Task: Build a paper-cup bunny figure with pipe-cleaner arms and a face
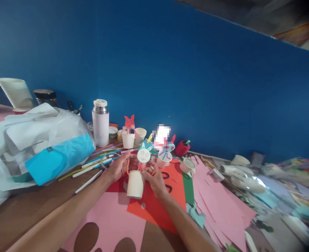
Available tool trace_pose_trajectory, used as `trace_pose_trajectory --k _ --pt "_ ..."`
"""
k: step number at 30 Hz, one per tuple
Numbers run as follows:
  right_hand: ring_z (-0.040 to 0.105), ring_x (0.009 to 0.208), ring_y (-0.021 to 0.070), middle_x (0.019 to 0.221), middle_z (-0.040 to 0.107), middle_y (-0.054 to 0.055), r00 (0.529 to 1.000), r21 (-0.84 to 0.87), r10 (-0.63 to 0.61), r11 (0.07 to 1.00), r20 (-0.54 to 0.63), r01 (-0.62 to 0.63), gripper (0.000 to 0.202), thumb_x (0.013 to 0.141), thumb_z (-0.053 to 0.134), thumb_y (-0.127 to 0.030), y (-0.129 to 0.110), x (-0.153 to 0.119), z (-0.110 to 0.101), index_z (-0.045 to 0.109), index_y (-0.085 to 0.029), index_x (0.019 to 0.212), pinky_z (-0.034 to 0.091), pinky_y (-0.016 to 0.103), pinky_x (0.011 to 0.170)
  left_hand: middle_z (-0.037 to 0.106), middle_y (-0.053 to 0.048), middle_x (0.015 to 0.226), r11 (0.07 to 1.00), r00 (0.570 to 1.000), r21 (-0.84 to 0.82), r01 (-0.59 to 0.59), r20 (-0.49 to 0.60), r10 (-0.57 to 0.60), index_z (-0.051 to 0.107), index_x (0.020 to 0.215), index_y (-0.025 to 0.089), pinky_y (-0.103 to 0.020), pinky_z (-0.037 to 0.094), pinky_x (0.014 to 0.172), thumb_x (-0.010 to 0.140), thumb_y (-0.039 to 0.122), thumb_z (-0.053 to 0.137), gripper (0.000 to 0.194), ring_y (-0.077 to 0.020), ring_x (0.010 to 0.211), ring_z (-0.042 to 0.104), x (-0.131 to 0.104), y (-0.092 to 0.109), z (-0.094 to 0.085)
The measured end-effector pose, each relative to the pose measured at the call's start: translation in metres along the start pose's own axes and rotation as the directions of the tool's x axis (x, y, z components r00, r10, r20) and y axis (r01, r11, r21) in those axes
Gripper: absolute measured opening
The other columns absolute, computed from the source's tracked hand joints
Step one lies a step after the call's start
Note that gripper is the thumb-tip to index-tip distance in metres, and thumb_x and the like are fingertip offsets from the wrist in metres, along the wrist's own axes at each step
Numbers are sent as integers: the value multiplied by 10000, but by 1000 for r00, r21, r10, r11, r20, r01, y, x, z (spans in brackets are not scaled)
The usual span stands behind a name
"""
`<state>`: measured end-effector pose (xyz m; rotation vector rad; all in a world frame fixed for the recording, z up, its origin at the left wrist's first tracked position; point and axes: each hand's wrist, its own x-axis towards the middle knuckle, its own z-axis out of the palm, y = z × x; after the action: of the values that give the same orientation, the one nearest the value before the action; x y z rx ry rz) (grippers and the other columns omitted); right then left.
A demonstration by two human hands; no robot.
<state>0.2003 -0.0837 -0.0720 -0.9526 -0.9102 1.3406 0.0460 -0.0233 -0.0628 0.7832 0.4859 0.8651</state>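
- "what did the hands hold?"
- "the right hand (pixel 154 177) pinched the rim of a paper cup (pixel 135 185). the left hand (pixel 119 167) curled beside an orange strip (pixel 128 168) left of the rim; its hold was hard to tell."
- "and above the grip?"
- "a round white face (pixel 143 156) with teal ears."
- "around it?"
- "a red-orange sheet (pixel 154 211) lay beneath, a mug (pixel 187 167) stood to the right, and a pale flask (pixel 100 127) stood behind, to the left."
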Motion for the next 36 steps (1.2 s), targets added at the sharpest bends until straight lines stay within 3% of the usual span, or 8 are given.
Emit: trace_pose_trajectory --k 10,15,21,25,29,36 --pt "543 574 109 651 569 -40 999 -24 -32 999 -30 32 552 603 718 -296 -1 1 4 395 -184 1036 412 219 547 590 -122 1056 990 996 122 -76 -40 82 545 1077 129 -314 421 841 763 303 568 360 -217 1002 540 -22 -6 -4" --pt "539 597 107 675 566 -35 997 -42 -71 997 -15 70 526 636 696 -266 -4 -1 6 386 -190 1053 420 217 554 571 -96 1071 986 997 152 -73 -19 77 503 1111 173 -286 442 759 721 247 619 414 -189 927 567 -23 -12 -2" --pt "556 622 115 734 573 -18 996 -25 -81 996 29 82 529 650 686 -243 -3 -3 6 391 -203 1087 438 225 559 620 -88 908 980 1000 200 -3 -15 6 464 1120 162 -285 454 647 661 261 674 515 -183 748 602 -25 -20 -1" --pt "591 807 162 918 597 37 995 10 -76 997 68 75 553 667 679 -254 -6 -5 5 370 -225 1124 471 266 663 612 -110 965 985 1000 169 -18 -17 21 433 1167 162 -298 463 661 671 251 664 554 -189 755 610 -26 -18 0" --pt "527 1020 193 1078 570 67 995 -19 -99 995 18 99 499 691 662 -288 -6 -5 2 411 -224 1118 456 287 772 594 -112 1012 996 998 71 -60 -4 61 416 1190 185 -322 476 683 704 238 628 533 -194 763 615 -26 -13 -1" --pt "524 630 123 785 586 27 997 -152 -58 987 -47 51 300 749 564 -430 4 -1 -4 585 -179 911 434 224 521 597 -86 1017 998 997 -40 -40 -71 37 363 1239 227 -324 483 684 699 199 606 593 -188 768 617 -24 -9 -1"
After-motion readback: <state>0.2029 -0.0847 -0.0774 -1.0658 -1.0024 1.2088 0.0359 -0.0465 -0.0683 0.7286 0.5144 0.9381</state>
